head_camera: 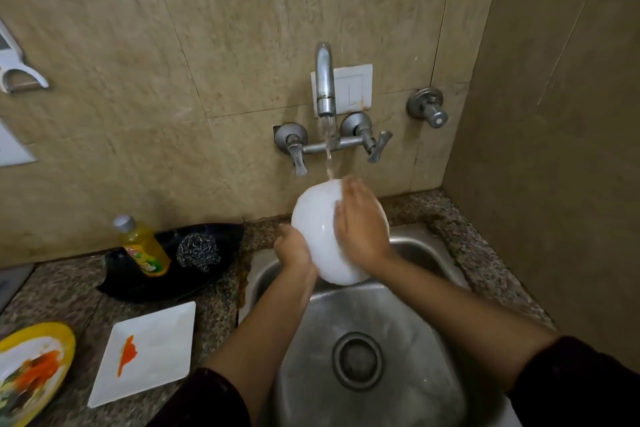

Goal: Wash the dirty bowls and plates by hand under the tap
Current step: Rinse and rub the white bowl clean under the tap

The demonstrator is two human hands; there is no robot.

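A white bowl [313,218] is held tilted above the back of the steel sink [398,308], its outer side toward the camera, directly under the tap [325,80]. The stream of water [328,149] falls onto the bowl's upper edge. The left hand [294,248] grips the bowl at its lower left rim, thumb on the outside; the fingers seem to curl behind it, though they are hidden. The right hand [360,222] lies flat on the bowl's outer surface with its fingers straight and slightly spread (it is blurred, so finer detail is lost). Both forearms reach in over the sink, and the dark sleeves [214,399] end near the elbows.

On the speckled stone bench [69,288] left of the sink lie a white square plate [152,350] marked with an orange streak and, at the frame's edge, a yellow-rimmed plate [67,340] carrying orange and green leftovers — the two are near each other but apart. Behind them, against the tiled wall, a black dish [194,282] holds a bottle of yellow dish soap [142,246] and a steel scrubber [198,251] side by side.
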